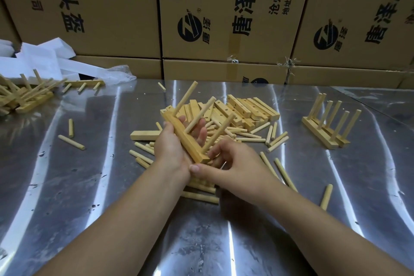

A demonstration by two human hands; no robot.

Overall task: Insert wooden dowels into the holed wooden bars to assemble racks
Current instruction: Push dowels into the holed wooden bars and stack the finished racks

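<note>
Gripping the holed bar (pixel 186 139) mid-length in the left hand (pixel 172 143), above the counter (pixel 89 186). Long axis from 11 o'clock down to 5 o'clock, three dowels (pixel 202 114) standing out toward 1 o'clock. Nearer, at the 5 o'clock end, the right hand (pixel 235 161), fingers curled over loose dowels (pixel 248 139); possibly pinching one, cannot tell.

The heap of racks (pixel 20 96) at far left runs off the picture's edge. On the right hand (pixel 235 161) the fingertips curl out of sight by the bar (pixel 188 141); dowels (pixel 201 196) beneath are partly covered.
</note>
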